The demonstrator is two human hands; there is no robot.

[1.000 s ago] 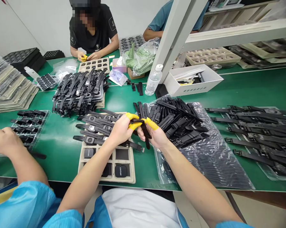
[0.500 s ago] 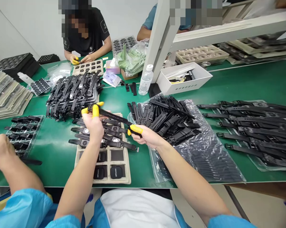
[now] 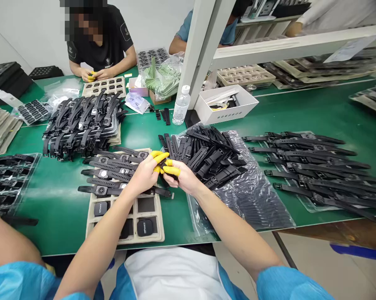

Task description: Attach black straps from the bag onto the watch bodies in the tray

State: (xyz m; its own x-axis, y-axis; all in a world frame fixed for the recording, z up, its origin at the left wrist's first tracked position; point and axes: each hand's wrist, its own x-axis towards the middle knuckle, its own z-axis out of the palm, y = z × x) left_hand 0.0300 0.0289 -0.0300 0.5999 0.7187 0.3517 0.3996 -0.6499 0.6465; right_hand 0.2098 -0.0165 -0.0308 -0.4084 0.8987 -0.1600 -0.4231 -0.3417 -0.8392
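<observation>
Your left hand and right hand both pinch a dark piece (mostly hidden) by the right edge of the tray, while strapped watches across its far rows look done and black squares toward its near edge look pending.

1. Left hand: fingers bent, yellow-covered fingertips pinched at the grip.
2. Right hand: opposite side of the grip, yellow thumb forward, other fingers curled beneath.
3. Fingertips close together; contact unclear from where I stand.
4. Bare forearms converge on the grip from its near left and near right.
</observation>
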